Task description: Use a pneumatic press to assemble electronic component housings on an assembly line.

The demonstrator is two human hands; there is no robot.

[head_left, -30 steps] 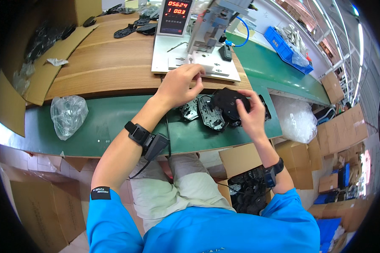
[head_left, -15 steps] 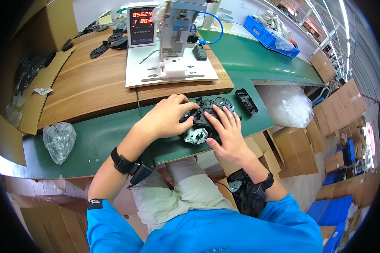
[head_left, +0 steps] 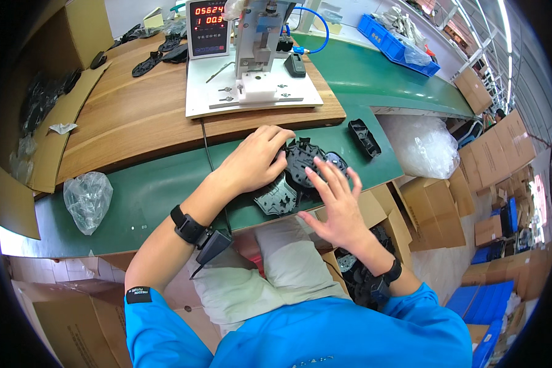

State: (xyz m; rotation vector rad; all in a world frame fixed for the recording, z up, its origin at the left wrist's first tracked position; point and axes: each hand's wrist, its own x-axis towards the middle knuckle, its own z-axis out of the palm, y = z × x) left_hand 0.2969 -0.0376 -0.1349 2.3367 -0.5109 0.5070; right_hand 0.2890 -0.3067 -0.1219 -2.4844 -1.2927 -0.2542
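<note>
Several molded black plastic parts lie together near the front edge of the green bench. A round, ribbed black plastic part [head_left: 304, 161] sits on top, and a silvery-grey panel [head_left: 276, 197] with cut-outs shows in front of it. My left hand [head_left: 254, 158] is closed at the round part's left edge, its fingertips partly hidden there. My right hand [head_left: 340, 211] is open with fingers spread, over the right side of the pile, holding nothing. Behind my right fingers shows an oval black piece [head_left: 336, 161]. A hollow black plastic shell [head_left: 364, 138] lies apart to the right.
A press machine [head_left: 256, 67] with a red digital display [head_left: 208, 27] stands on a wooden board [head_left: 135, 104]. A clear plastic bag [head_left: 88, 202] lies at left. An open carton of black parts [head_left: 395, 230] stands below the bench edge. A blue crate [head_left: 398, 46] sits far right.
My right hand has drawn back toward me and its fingers have spread, uncovering more of the round black part. The grey panel shows more and lies farther left. My left hand remains at the parts.
</note>
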